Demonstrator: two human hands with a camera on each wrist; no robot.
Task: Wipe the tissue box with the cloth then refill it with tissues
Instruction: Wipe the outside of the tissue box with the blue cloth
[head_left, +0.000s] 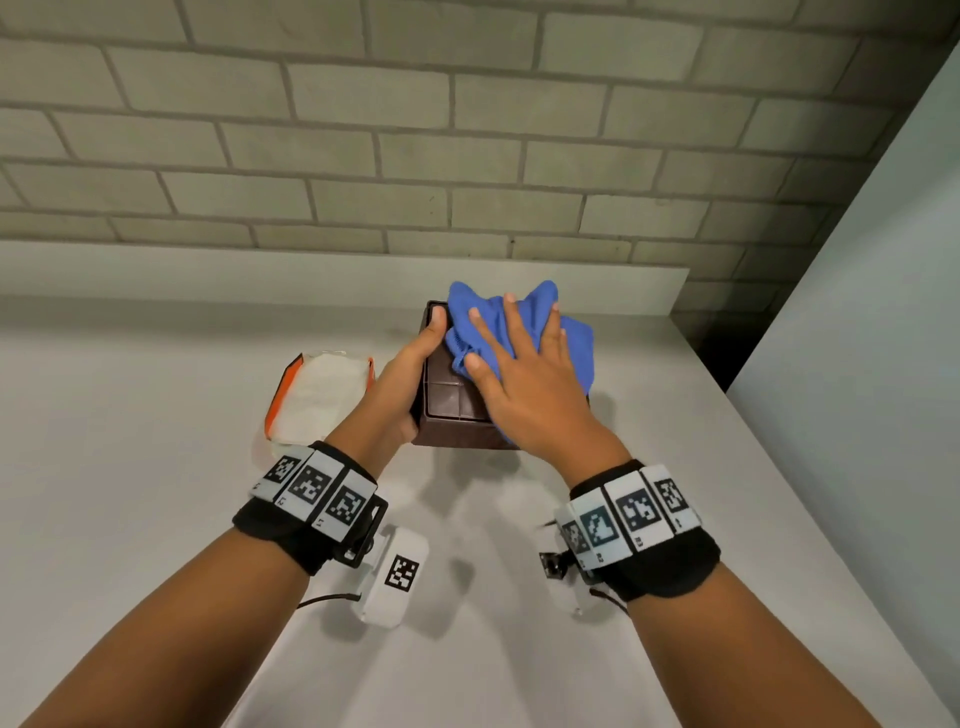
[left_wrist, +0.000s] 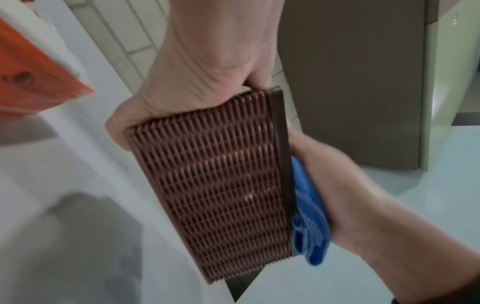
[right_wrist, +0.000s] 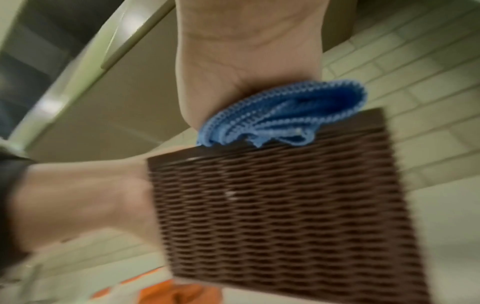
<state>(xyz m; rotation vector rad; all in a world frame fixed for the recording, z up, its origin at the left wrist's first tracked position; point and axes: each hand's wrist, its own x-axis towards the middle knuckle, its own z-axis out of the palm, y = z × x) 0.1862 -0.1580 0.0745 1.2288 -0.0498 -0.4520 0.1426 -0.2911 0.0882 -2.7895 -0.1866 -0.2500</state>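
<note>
While left hand (head_left: 410, 371) grips tissue box (head_left: 457, 410) side, right hand (head_left: 524, 379) flat, fingers straight, pressing cloth (head_left: 545, 322) on top.

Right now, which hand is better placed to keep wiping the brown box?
The right hand. It already lies flat on the blue cloth atop the tissue box. The left hand grips the box's side, steadying it.

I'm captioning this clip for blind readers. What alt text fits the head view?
A right hand presses a blue cloth flat onto the top of a brown tissue box, which the left hand steadies by its side. An orange and white tissue pack lies left of the box on a pale counter below a brick wall.
</note>
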